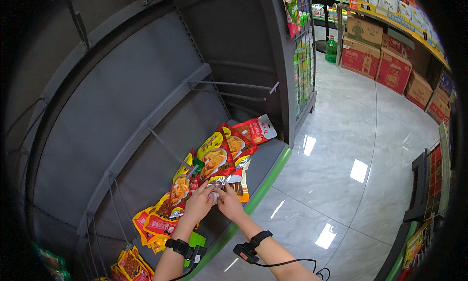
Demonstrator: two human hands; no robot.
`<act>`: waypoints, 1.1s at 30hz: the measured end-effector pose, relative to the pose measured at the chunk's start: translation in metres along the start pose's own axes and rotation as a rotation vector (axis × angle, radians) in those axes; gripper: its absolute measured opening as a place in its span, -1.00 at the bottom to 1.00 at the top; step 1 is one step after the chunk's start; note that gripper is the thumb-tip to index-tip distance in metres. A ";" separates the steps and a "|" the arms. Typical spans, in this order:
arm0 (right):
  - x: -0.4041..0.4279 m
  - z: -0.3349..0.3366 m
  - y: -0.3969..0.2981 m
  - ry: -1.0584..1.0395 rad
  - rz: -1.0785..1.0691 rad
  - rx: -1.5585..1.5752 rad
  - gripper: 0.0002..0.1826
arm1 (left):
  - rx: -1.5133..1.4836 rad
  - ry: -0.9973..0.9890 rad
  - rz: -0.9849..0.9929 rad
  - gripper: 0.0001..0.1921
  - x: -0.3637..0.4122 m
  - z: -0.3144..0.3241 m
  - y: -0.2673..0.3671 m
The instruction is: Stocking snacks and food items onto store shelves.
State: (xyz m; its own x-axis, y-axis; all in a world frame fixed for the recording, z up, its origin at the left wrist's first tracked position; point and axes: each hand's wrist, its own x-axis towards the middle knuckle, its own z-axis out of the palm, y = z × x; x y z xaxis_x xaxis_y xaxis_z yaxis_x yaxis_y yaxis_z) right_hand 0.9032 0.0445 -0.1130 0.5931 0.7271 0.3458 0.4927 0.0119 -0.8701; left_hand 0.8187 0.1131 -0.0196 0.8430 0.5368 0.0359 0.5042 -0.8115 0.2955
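My left hand (199,206) and my right hand (230,204) are close together over a pile of snack packets on the grey bottom shelf (265,155). The fingertips of both meet the silver lower end of a red and yellow snack packet (214,155). Whether they grip it or only rest there, I cannot tell. Partly under it, to the right, is a similar packet (236,145). Another red and yellow packet (180,189) leans beside my left hand. A red packet with a white hanging header (257,129) lies at the pile's far end.
Metal display hooks (234,84) stick out from the rail above the shelf. One hook (170,149) reaches over the pile. Yellow and red packets (157,222) lie nearer, at left. A green edge strip (267,182) borders the shelf. Cartons (393,70) and a green bottle (331,49) stand across the tiled floor.
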 end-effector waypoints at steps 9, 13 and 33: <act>-0.003 -0.003 0.010 -0.054 0.016 0.031 -0.74 | -0.051 0.066 -0.035 -0.81 -0.020 -0.007 0.003; -0.003 -0.003 0.018 -0.163 0.082 0.083 -0.82 | -0.103 -0.071 -0.099 -0.81 -0.029 -0.004 0.002; -0.009 0.002 0.005 -0.431 0.188 0.021 -0.64 | -0.127 -0.628 -0.476 -0.65 -0.126 0.012 -0.063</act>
State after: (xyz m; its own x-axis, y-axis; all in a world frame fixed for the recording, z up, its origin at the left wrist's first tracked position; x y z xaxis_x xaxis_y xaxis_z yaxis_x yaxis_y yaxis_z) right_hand 0.8994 0.0392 -0.1206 0.3504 0.9366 0.0085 0.3863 -0.1363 -0.9122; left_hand 0.6825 0.0942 -0.0540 0.5098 0.5580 -0.6547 0.8433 -0.4747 0.2520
